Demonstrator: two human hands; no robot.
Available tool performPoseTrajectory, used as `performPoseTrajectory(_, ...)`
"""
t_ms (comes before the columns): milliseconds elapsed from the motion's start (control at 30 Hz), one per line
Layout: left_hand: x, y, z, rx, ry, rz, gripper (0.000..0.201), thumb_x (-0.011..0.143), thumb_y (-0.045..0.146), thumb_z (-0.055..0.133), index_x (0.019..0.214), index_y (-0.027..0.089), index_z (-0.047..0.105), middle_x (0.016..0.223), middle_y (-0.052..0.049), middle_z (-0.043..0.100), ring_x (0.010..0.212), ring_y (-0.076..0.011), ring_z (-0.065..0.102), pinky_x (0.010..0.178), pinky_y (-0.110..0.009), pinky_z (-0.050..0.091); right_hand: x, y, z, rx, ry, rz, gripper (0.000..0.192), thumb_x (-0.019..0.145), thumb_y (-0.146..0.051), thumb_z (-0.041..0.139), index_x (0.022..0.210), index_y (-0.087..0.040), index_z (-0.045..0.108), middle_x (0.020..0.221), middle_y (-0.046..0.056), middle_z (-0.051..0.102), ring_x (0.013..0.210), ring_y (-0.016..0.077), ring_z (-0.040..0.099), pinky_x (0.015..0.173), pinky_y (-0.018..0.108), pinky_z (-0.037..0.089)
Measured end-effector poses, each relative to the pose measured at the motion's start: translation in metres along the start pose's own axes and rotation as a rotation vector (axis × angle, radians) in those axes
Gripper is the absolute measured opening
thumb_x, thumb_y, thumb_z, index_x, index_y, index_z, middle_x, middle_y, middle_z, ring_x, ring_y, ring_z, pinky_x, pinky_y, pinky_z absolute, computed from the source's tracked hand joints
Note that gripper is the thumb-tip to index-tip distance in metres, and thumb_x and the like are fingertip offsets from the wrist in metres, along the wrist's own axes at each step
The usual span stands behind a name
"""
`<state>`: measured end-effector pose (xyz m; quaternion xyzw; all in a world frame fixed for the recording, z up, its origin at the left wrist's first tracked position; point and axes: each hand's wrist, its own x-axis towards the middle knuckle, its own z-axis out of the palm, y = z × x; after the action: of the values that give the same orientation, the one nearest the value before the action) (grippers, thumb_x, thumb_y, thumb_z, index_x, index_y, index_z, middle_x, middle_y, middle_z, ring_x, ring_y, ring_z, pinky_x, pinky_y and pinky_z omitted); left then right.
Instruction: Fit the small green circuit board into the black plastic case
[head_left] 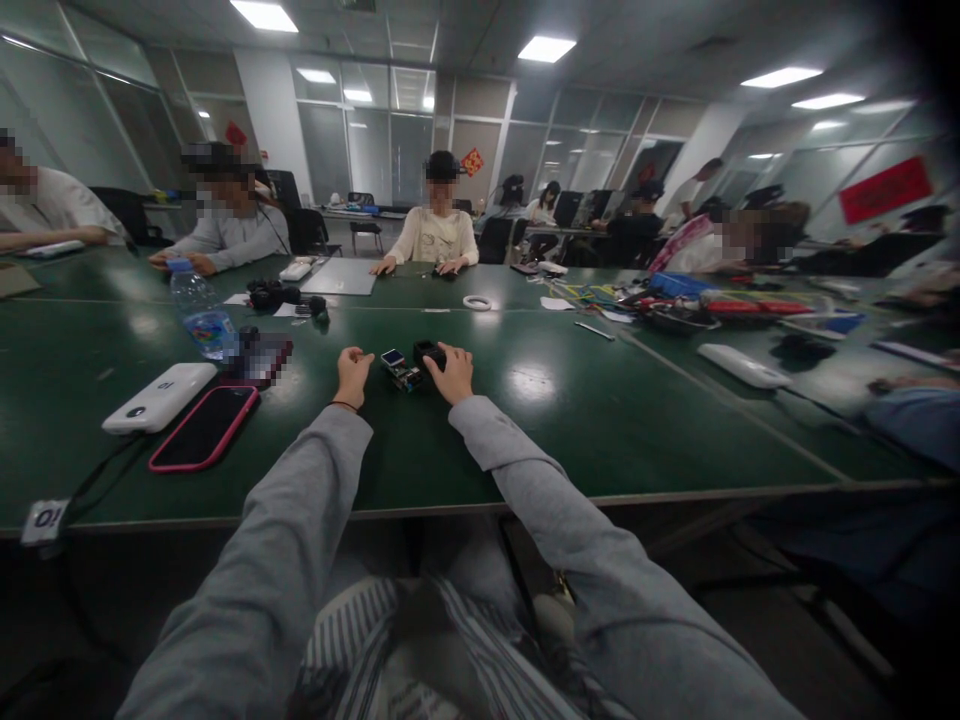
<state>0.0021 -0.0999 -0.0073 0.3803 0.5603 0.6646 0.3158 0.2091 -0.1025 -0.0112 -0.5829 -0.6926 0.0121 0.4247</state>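
My right hand (454, 374) wraps its fingers round a small black boxy casing (428, 350) on the green tabletop. Just left of the casing lies a small circuit board (409, 378) with bare electronic parts. A little square screen (392, 357) tilts up at the board's upper left edge. To the left of the screen, my left hand (352, 376) is closed, its fingertips drawn together towards the thumb. Whether anything small is pinched there, I cannot make out.
On the left lie a pink-edged phone (204, 430), a white power bank (159, 397) and a water bottle (204, 318). Cables and tools (697, 300) are heaped at the right. A white ring (477, 303) lies ahead. A person (437, 230) sits opposite, hands on the table.
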Motion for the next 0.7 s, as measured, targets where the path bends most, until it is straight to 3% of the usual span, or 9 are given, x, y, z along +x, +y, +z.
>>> performPoseTrajectory(100,-0.002,0.001,-0.002,-0.009,-0.002,0.014,0.031,0.064,0.015,0.062,0.061,0.02,0.032,0.055,0.008,0.032,0.045,-0.0056,0.032,0.043,-0.019,0.025,0.002,-0.003,-0.006,0.068,0.121,0.02,0.036,0.09,-0.044,0.047,0.114,-0.019,0.058,0.108,0.011,0.055,0.105,0.0251,0.045,0.091,0.039,0.038)
performPoseTrajectory(233,-0.006,0.004,-0.002,-0.06,-0.035,0.001,0.036,0.059,0.011,0.057,0.059,0.021,0.022,0.049,0.009,0.025,0.039,-0.0045,0.025,0.038,-0.019,0.018,0.005,-0.003,-0.012,0.156,0.217,0.033,0.027,0.092,-0.04,0.043,0.101,-0.017,0.056,0.091,0.007,0.056,0.09,0.0202,0.049,0.084,0.033,0.04)
performPoseTrajectory(533,-0.013,0.008,0.002,-0.071,-0.185,0.019,0.034,0.052,0.009,0.051,0.059,0.021,0.02,0.05,0.009,0.028,0.04,-0.0039,0.024,0.039,-0.018,0.015,-0.002,-0.01,-0.012,0.236,0.106,0.063,0.023,0.089,-0.041,0.046,0.094,-0.02,0.05,0.079,0.002,0.055,0.074,0.0167,0.052,0.067,0.027,0.041)
performPoseTrajectory(700,-0.017,0.003,0.006,0.046,-0.374,0.104,0.033,0.054,0.011,0.054,0.056,0.021,0.022,0.051,0.008,0.028,0.044,-0.0051,0.025,0.044,-0.019,0.019,-0.003,-0.011,-0.011,0.14,0.072,-0.014,0.015,0.085,-0.033,0.051,0.091,-0.02,0.05,0.083,0.003,0.055,0.077,0.0175,0.052,0.07,0.029,0.042)
